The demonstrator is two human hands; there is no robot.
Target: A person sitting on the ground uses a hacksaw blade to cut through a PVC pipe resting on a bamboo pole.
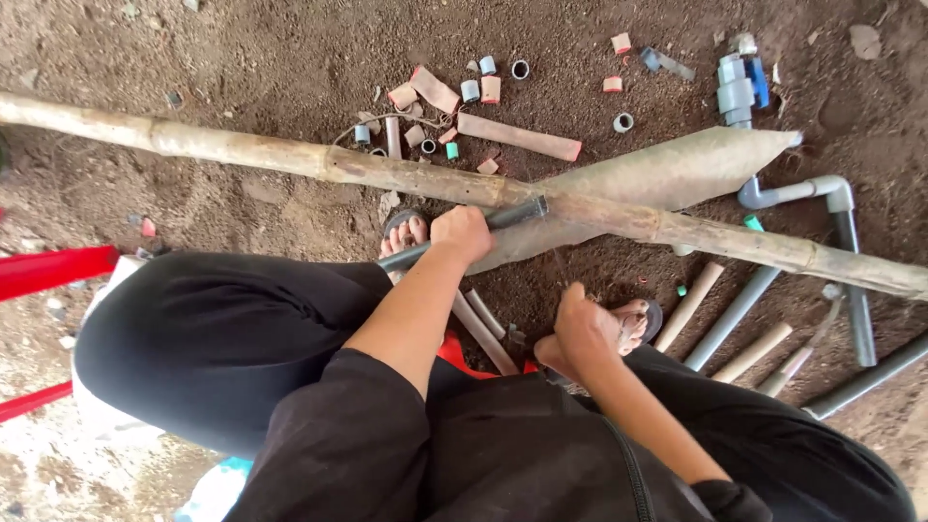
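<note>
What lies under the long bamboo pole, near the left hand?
Under the bamboo pole lies a pointed flat sheet on brown soil. The left hand holds a grey pipe there; the sheet's middle is covered.

The near end of the dark pipe (462, 237) is hidden behind the forearm. What the right hand (580, 333) grips cannot be told. The bamboo pole (242, 150) is cut off at both edges.

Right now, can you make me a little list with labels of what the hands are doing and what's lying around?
left hand: gripping a dark grey pipe that rests across a bamboo pole
right hand: closed, low by the sandalled foot; what it holds is hidden
ground: brown dirt
nearby: short pipe offcuts, grey pipes, a valve
</note>
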